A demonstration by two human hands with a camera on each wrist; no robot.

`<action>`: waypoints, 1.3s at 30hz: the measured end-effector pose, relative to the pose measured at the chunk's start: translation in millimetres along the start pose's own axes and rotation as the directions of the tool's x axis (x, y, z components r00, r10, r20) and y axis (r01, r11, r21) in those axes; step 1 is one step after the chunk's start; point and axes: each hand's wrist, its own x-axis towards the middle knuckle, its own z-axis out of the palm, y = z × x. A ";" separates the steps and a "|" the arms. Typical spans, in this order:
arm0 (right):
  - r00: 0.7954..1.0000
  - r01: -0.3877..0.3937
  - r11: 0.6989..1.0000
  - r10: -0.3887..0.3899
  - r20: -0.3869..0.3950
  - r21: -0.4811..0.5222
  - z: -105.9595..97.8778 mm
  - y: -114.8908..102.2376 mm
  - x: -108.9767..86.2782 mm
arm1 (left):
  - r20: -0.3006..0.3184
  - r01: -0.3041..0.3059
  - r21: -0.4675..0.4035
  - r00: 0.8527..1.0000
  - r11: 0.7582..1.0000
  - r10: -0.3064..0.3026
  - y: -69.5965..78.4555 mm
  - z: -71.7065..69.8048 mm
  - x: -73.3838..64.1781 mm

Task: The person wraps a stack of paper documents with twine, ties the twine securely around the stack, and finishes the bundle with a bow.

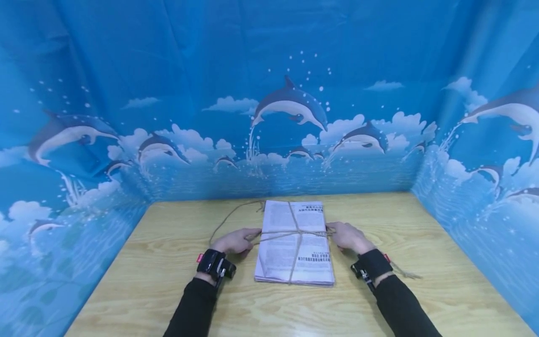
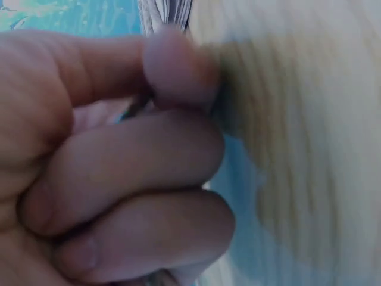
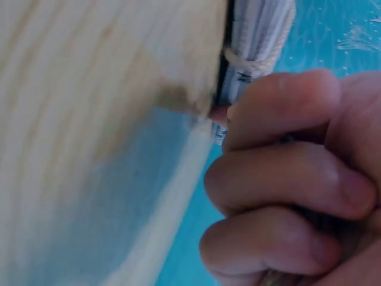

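Note:
A flat stack of folded newspapers (image 1: 275, 262) lies on the wooden table, with brown twine (image 1: 294, 260) wrapped round it both ways and crossing on top. At the stack's left edge my left hand (image 1: 233, 241) grips one end of the twine, fingers curled. My right hand (image 1: 347, 235) holds the other end at the right edge. In the left wrist view the curled fingers (image 2: 143, 155) hide most of the strand. The right wrist view shows twine (image 3: 256, 64) round the newspapers' side, beside curled fingers (image 3: 280, 179).
A loose tail of twine (image 1: 225, 219) loops from the left hand to the stack's far edge. Another tail (image 1: 406, 273) lies past the right wrist. The wooden table (image 1: 294, 311) ends against a blue dolphin-print curtain (image 1: 210, 178) at the back and sides.

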 end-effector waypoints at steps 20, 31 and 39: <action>0.997 -0.012 1.000 0.009 -0.082 -0.026 -0.7 -8.1 -3.6 | -0.241 -0.034 0.196 0.967 0.980 0.082 -7.3 -12.3 3.4; 0.985 0.057 0.998 -0.054 -0.166 0.016 6.1 -13.5 -0.7 | -0.210 -0.103 0.111 0.970 0.988 0.125 7.5 2.0 12.3; 0.973 0.079 0.996 -0.086 -0.216 -0.044 8.6 -13.6 0.2 | -0.215 -0.095 0.245 0.965 0.965 0.150 8.5 7.7 15.3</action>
